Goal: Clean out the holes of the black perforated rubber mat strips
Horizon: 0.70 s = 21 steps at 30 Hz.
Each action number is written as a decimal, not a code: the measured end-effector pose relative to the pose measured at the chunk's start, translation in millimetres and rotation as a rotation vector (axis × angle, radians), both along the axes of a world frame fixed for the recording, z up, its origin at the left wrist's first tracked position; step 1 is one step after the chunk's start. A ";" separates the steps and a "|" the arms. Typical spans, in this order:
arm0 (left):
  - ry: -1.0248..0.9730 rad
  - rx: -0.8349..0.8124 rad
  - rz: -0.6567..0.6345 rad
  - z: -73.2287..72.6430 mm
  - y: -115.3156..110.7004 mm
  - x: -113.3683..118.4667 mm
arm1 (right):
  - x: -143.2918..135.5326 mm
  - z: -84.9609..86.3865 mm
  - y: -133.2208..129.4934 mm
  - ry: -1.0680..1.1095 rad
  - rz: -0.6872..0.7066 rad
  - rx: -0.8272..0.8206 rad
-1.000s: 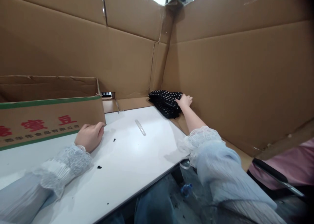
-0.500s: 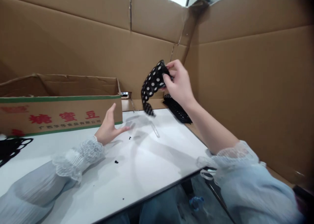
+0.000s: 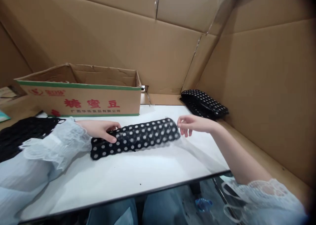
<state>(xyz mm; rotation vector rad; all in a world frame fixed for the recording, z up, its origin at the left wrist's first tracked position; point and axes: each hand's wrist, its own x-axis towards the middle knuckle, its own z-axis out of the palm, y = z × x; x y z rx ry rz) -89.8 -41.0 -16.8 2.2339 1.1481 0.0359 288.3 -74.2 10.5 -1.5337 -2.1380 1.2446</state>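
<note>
A black fabric strip with white polka dots and scalloped edges [image 3: 138,136] lies stretched out above the white table [image 3: 118,175], slightly tilted up to the right. Its left part is in my left hand [image 3: 100,131], thumb on top and the other fingers behind it. At the strip's right end is my right hand [image 3: 192,124], its fingers bent and closed at the edge, seemingly pinching the corner. Another black polka-dot fabric piece or pile [image 3: 204,103] rests at the back right, behind my right hand.
A cardboard box [image 3: 86,100] with red lettering and green edges stands at the back left. Black openwork fabric [image 3: 27,133] lies at the left, partly under my sleeve. Tall cardboard walls [image 3: 118,37] enclose the table. Below the front edge is a blue plastic bottle [image 3: 203,204].
The dangling strip has come down to the table and is spread out. My left hand, open before, now grips its left part. My right hand has lowered. The view has shifted.
</note>
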 end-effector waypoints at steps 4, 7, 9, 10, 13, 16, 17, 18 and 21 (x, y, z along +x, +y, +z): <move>0.060 -0.144 -0.033 -19.0 12.6 -9.1 | 0.3 -33.2 23.5 -0.480 -0.134 0.198; 0.189 -0.093 0.041 -17.9 17.7 -17.8 | -14.1 -51.8 44.4 -0.597 -0.272 0.339; 0.254 -0.105 0.068 -15.0 17.4 -23.8 | -21.8 -60.2 54.5 -0.603 -0.274 0.354; 0.252 -0.117 0.063 -14.1 16.6 -26.3 | -23.7 -62.7 57.9 -0.590 -0.260 0.355; 0.145 -0.167 0.031 -15.4 15.3 -31.7 | -24.6 -63.6 62.3 -0.497 -0.197 0.351; 0.015 -0.331 0.027 -20.3 18.4 -34.2 | -31.8 -60.2 60.9 -0.373 -0.170 0.394; -0.030 -0.395 0.027 -22.2 19.8 -34.4 | -38.2 -60.1 59.3 -0.297 -0.165 0.414; -0.074 -0.451 0.023 -23.9 21.2 -34.2 | -46.7 -61.0 57.1 -0.214 -0.153 0.428; -0.177 -0.579 0.028 -28.0 23.2 -32.0 | -78.0 -70.8 45.8 0.205 0.033 0.416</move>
